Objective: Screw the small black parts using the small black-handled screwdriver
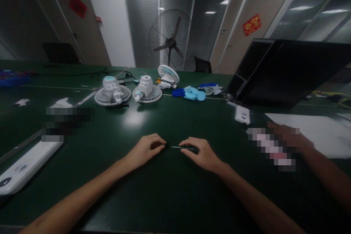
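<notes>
The thin tool's bare shaft (176,147) looks like bright, smooth metal, and its dark handle (193,149) like smooth plastic with a faint sheen; the dark piece (166,145) at the other end is too dim to judge. The green bench (131,197) is smooth and semi-glossy, mirroring a pale patch of light. The desk fans (146,87) appear to be white plastic, as does the smooth long casing (35,164). The pale blue discs (194,94) look like flat, smooth plastic, the deep-blue bundle (178,92) like soft cloth.
</notes>
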A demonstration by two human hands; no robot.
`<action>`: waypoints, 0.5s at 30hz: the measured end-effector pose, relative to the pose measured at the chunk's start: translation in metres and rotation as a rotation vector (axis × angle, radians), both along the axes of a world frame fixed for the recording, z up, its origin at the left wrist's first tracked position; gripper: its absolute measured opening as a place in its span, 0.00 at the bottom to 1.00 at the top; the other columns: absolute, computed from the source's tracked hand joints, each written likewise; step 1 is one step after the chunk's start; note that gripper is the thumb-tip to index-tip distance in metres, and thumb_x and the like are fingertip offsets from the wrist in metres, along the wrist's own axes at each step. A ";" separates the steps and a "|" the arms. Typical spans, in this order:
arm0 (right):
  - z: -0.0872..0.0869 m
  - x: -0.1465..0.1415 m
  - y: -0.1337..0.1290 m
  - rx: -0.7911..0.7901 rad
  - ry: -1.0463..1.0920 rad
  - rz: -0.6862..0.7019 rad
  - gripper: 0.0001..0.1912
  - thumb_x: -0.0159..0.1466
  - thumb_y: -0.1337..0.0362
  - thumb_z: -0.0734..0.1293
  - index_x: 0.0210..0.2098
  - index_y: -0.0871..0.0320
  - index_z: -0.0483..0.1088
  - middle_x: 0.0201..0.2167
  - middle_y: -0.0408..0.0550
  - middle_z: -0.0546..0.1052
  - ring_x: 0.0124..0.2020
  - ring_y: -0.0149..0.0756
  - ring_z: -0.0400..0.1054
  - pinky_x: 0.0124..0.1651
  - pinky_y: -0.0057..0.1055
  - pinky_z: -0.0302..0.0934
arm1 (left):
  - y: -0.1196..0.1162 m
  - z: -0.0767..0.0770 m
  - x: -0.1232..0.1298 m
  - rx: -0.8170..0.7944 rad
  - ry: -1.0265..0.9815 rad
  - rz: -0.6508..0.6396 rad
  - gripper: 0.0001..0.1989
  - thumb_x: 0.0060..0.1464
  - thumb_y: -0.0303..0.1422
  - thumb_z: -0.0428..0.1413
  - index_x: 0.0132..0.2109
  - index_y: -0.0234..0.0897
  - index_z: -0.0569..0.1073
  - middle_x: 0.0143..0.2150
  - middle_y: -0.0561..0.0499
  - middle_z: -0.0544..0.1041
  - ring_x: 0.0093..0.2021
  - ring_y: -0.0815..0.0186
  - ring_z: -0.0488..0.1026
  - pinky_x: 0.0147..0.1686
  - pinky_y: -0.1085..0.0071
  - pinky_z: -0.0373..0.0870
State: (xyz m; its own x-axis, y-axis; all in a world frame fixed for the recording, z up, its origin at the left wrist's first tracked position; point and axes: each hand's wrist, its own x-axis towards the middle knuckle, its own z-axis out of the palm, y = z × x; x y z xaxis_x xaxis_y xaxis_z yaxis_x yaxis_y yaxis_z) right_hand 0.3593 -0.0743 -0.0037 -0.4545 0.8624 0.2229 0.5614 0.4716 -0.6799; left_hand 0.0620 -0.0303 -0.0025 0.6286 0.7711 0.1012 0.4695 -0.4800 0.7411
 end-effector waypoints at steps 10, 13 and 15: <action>0.001 -0.002 -0.001 -0.008 -0.027 0.036 0.12 0.74 0.58 0.67 0.53 0.53 0.76 0.45 0.47 0.80 0.43 0.39 0.75 0.46 0.35 0.69 | -0.011 -0.011 0.010 -0.007 -0.063 -0.026 0.12 0.66 0.35 0.56 0.53 0.41 0.78 0.46 0.50 0.75 0.38 0.66 0.71 0.37 0.70 0.68; 0.001 -0.003 -0.001 -0.005 -0.039 0.048 0.12 0.74 0.58 0.67 0.53 0.52 0.76 0.45 0.46 0.80 0.43 0.38 0.75 0.46 0.34 0.69 | -0.010 -0.013 0.011 0.008 -0.060 -0.026 0.12 0.66 0.35 0.57 0.54 0.42 0.78 0.46 0.50 0.75 0.38 0.66 0.71 0.37 0.70 0.68; 0.000 -0.003 -0.001 -0.002 -0.046 0.061 0.12 0.74 0.58 0.67 0.54 0.52 0.76 0.46 0.46 0.79 0.43 0.38 0.75 0.46 0.34 0.69 | -0.010 -0.015 0.011 0.015 -0.063 -0.028 0.11 0.66 0.35 0.57 0.53 0.42 0.79 0.46 0.50 0.75 0.39 0.66 0.71 0.37 0.70 0.68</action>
